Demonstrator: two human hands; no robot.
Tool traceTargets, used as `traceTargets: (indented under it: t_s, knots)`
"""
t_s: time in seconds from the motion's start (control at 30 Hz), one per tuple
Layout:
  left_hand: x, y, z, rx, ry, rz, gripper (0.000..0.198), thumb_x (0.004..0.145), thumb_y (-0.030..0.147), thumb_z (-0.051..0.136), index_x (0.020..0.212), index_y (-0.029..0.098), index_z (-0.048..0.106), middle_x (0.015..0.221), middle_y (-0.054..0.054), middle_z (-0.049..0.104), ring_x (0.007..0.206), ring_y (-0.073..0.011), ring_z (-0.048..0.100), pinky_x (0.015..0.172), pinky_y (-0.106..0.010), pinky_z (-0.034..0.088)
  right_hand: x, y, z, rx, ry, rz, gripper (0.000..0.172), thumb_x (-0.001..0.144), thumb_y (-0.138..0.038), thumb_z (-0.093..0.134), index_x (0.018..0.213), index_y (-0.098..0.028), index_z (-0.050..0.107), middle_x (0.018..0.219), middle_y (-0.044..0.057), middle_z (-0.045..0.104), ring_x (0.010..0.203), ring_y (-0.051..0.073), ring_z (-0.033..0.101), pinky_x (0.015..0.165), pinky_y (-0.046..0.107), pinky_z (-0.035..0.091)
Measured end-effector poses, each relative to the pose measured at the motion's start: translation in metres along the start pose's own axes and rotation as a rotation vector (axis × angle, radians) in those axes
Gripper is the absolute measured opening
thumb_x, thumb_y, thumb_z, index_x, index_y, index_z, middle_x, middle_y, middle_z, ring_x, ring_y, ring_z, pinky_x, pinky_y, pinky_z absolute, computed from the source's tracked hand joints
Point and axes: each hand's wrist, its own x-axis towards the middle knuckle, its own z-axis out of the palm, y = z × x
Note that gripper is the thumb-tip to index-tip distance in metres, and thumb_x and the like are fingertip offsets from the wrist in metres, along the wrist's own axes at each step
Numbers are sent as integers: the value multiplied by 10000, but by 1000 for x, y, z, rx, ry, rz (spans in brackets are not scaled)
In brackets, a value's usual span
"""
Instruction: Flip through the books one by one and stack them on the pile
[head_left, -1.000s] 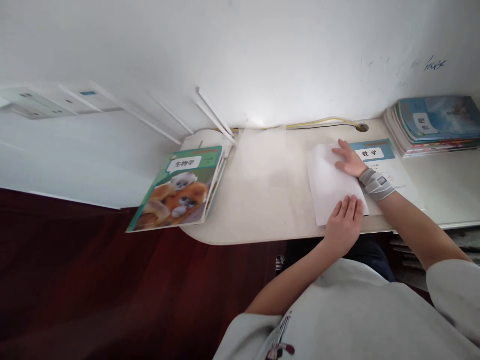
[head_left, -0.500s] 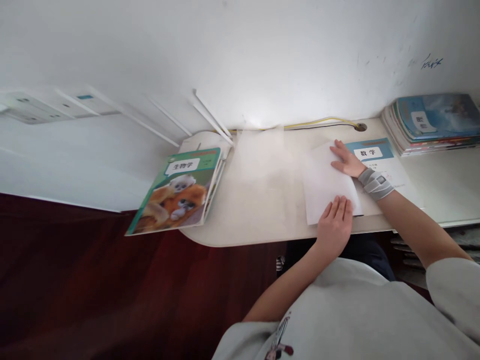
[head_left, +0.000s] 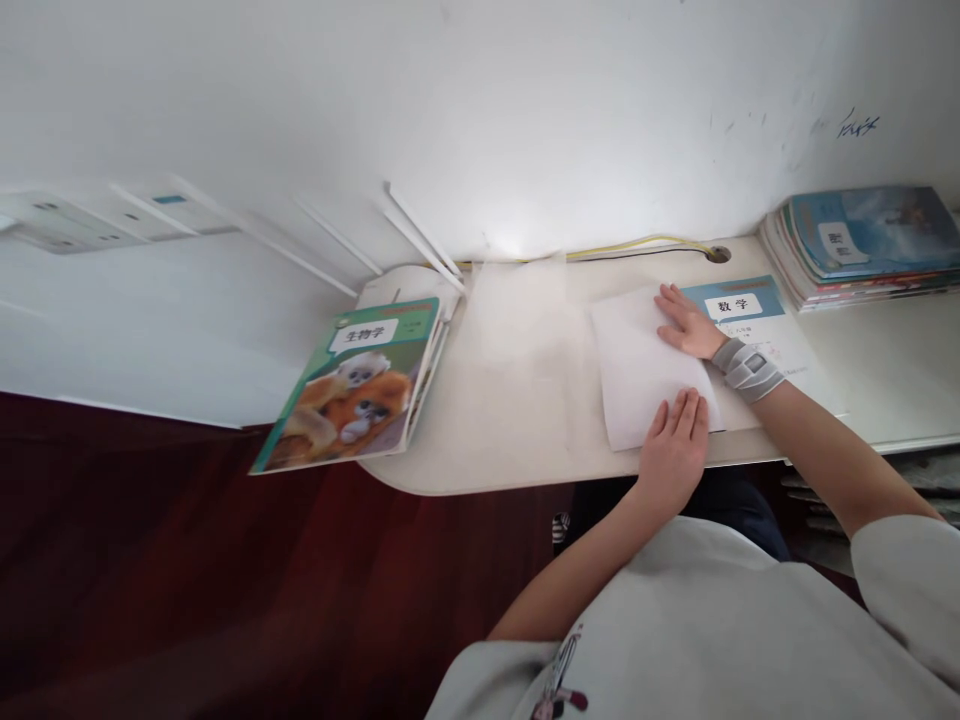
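A white sheet of paper (head_left: 636, 366) lies on the pale desk (head_left: 510, 420), partly over a blue-and-white book (head_left: 757, 322) with Chinese characters on its cover. My left hand (head_left: 673, 448) rests flat on the sheet's near edge, fingers stretched out together. My right hand (head_left: 688, 322), with a grey band on the wrist, lies flat on the sheet's far right part, next to the book's title. Neither hand grips anything.
A green book (head_left: 352, 380) with an orange monkey on the cover overhangs the desk's left end on other books. A stack of books (head_left: 862, 245) sits at the right by the wall. A yellow cable (head_left: 637, 245) runs along the wall. A translucent sheet (head_left: 517, 310) lies mid-desk.
The white sheet has slid a little to the left across the book under both hands, uncovering more of the blue cover. Both hands stay flat on it.
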Motion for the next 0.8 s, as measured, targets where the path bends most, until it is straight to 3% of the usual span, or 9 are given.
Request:
traceTargets:
  t_s: [0.17, 0.43, 0.53, 0.8]
  knots:
    - [1, -5, 1, -4, -56, -40, 434, 896, 78, 309, 1303, 35, 452, 1374, -179, 472, 1284, -242, 433, 1040, -372, 400, 1, 4, 4, 21, 118, 125, 678, 831, -447, 406, 1418, -111, 348, 1512, 105, 247, 1403, 301, 165, 1142, 521, 174]
    - [-1, 1, -2, 20, -25, -59, 440, 896, 88, 342, 1323, 74, 447, 1395, -165, 449, 1291, -260, 423, 1038, -405, 395, 1, -2, 3, -102, -54, 22, 674, 835, -418, 405, 1404, -60, 355, 1511, 138, 236, 1408, 314, 124, 1137, 521, 169]
    - [5, 5, -4, 8, 0, -2, 443, 908, 101, 324, 1335, 114, 443, 1428, -118, 415, 1306, -250, 405, 1037, -425, 396, 1, -4, 3, -156, -67, 18, 664, 858, -410, 357, 1401, -29, 344, 1512, 155, 222, 1409, 310, 117, 1138, 506, 166]
    - [0, 0, 4, -15, 31, 23, 407, 903, 84, 330, 1271, 76, 501, 1363, -142, 493, 1313, -227, 396, 1064, -417, 369, -4, -20, 7, -321, -76, -18, 671, 884, -434, 279, 1403, -12, 323, 1501, 173, 241, 1406, 293, 151, 1132, 487, 160]
